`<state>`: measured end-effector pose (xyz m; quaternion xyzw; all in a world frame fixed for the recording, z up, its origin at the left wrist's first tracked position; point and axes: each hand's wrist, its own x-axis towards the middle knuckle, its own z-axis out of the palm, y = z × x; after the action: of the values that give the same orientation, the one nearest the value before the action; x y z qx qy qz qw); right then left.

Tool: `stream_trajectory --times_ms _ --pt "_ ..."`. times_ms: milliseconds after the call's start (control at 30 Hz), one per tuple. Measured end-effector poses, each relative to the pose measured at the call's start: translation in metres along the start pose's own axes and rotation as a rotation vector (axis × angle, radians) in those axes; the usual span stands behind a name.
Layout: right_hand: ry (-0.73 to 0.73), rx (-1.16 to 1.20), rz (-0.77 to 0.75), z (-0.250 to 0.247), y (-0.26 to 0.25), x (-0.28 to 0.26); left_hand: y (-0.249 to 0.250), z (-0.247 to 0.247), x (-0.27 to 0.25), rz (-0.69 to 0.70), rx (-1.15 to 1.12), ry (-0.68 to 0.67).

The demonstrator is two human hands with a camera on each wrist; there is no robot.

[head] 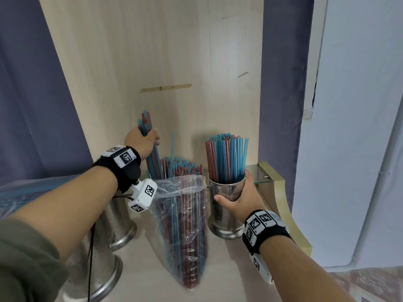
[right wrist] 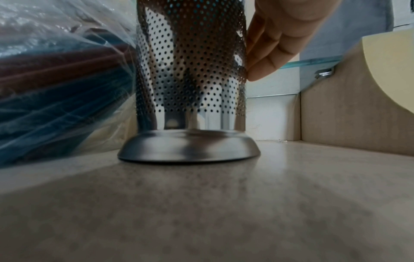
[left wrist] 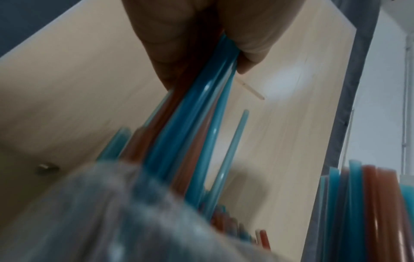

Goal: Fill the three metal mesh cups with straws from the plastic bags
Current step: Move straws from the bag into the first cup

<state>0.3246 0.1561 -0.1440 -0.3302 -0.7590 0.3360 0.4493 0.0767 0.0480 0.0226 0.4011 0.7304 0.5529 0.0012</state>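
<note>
My left hand grips a bundle of blue and red straws, raised partly out of the clear plastic bag that leans against the back panel. The left wrist view shows the same bundle of straws running down from my fist into the bag. A single blue straw sticks up higher than the rest. My right hand is wrapped around a perforated metal cup, which stands on the counter full of straws. In the right wrist view its base sits flat and my fingers press on its wall.
Two more mesh cups stand at the left under my forearm; what they hold is hidden. A small glass shelf and a curved gold-edged side panel close off the right. Curtains hang on both sides.
</note>
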Motion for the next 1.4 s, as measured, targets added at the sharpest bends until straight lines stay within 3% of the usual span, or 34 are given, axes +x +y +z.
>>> stream_trajectory --times_ms 200,567,933,1200,1400 --pt "-0.003 -0.001 0.013 0.001 0.002 0.0 0.013 -0.014 0.011 0.095 0.034 0.077" --pt "-0.017 -0.006 0.025 0.001 0.002 0.001 0.039 -0.033 0.034 0.041 -0.018 0.218" --pt "-0.02 0.0 0.026 0.001 0.005 0.002 0.097 -0.042 0.021 0.255 -0.24 0.367" --pt "-0.023 0.016 0.028 0.001 0.004 0.002 0.143 -0.027 -0.008 0.283 -0.502 0.221" --pt "-0.017 0.025 0.026 0.001 0.002 0.0 0.16 0.0 -0.024 0.141 -0.783 0.11"
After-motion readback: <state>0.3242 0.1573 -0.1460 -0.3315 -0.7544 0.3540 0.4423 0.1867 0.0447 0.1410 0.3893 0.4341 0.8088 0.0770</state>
